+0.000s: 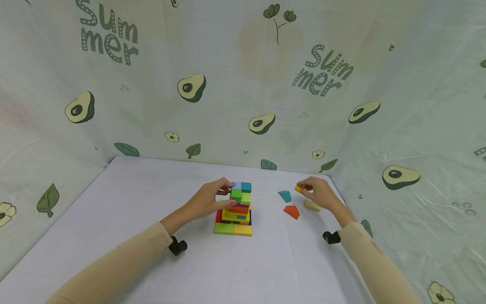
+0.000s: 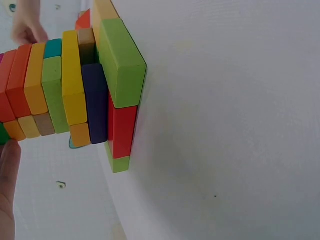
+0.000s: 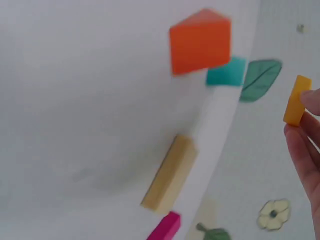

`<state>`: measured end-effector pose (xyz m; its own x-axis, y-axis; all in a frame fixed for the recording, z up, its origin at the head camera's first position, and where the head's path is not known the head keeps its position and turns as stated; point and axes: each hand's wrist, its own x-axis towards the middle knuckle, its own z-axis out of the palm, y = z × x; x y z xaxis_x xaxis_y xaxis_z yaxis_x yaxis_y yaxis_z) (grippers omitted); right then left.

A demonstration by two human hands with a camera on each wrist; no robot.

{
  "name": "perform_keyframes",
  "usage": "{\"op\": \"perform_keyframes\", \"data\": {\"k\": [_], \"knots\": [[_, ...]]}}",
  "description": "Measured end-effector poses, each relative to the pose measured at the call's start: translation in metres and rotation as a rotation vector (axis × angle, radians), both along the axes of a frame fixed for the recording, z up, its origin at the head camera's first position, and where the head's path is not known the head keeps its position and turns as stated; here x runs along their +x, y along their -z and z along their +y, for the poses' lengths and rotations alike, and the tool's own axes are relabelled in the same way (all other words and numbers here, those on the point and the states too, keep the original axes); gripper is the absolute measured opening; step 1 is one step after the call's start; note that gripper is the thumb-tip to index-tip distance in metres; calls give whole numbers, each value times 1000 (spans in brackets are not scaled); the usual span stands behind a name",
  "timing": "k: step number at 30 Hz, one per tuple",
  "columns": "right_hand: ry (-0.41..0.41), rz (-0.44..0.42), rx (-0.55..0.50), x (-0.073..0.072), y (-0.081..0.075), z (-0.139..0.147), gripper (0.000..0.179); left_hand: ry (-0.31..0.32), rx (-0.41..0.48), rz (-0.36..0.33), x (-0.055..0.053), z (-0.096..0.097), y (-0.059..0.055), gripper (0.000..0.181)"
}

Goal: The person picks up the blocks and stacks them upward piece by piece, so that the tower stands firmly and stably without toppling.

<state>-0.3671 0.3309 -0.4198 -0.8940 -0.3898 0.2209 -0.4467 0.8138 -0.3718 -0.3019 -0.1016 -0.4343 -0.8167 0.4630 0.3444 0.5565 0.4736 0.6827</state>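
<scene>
A tower of coloured wooden blocks (image 1: 240, 213) stands at mid-table, wide at its base. My left hand (image 1: 212, 196) is at its upper left side, fingers near the light blue block (image 1: 237, 185) on top and thumb lower down. In the left wrist view the thumb (image 2: 9, 175) lies fairly straight, its tip right at the end of a small orange block (image 2: 15, 130). Off to the right, my right hand (image 1: 317, 192) pinches a small yellow-orange block (image 3: 295, 101) between thumb and fingers, raised above the loose blocks.
Near the right hand lie a teal block (image 1: 285, 196), an orange-red block (image 1: 291, 212) and a plain wood block (image 1: 312, 205). A magenta block (image 3: 165, 227) shows in the right wrist view. Patterned cloth (image 1: 228, 114) hangs behind and beside the white table (image 1: 159, 177).
</scene>
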Motion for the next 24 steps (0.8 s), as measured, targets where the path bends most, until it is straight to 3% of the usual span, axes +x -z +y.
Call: {"op": "perform_keyframes", "data": {"k": [7,12,17,24], "knots": [[-188,86,-75,43,-38,-64,31,-7,-13,12,0,0,0,51],[-306,96,-111,65,-53,-104,31,-9,-16,8,-1,0,1,51],[-398,114,-114,76,-56,-130,29,3,-9,8,-2,0,2,51],[-471,161,-103,80,-54,-149,28,19,5,13,-3,0,2,52]]}}
